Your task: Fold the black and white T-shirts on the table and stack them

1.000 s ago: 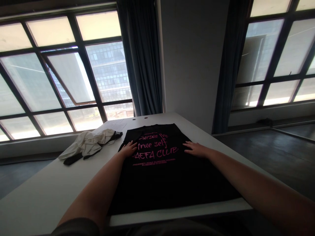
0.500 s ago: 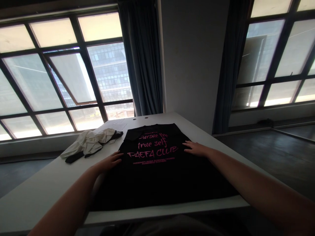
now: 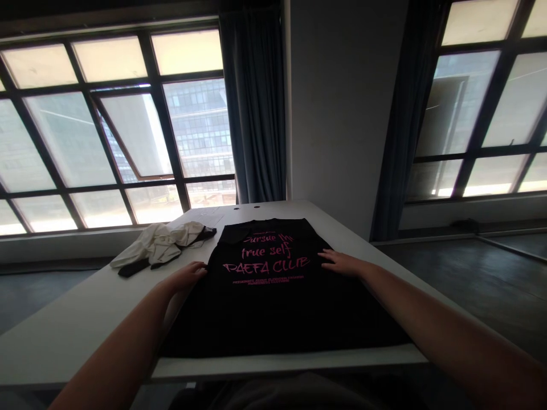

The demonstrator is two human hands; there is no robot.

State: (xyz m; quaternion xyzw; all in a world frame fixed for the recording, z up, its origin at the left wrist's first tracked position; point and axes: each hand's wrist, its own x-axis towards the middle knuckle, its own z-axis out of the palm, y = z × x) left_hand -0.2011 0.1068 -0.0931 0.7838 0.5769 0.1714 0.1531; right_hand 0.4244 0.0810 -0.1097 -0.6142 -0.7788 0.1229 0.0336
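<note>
A black T-shirt (image 3: 282, 316) lies spread flat on the white table, its pink lettering facing up and its hem toward me. At its left edge is my left hand (image 3: 193, 273), fingers drawn together and curled over the fabric; the thumb is hidden. My right hand (image 3: 342, 263) rests palm down on the right side of the shirt, fingers stretched out and slightly apart. The sleeves look folded inward near the top, though the dark cloth makes this hard to see.
Left of the shirt, a crumpled white and black garment (image 3: 160, 246) lies on the white table (image 3: 81, 336). Two dark round holes show near the table's far end. Behind stand a grey pillar (image 3: 337, 114), blue curtains (image 3: 256, 108) and windows, one pane tilted open.
The fingers of my left hand have come together at the shirt's left edge, where they were spread before. My right hand stays nearly in place. The camera view has shifted slightly.
</note>
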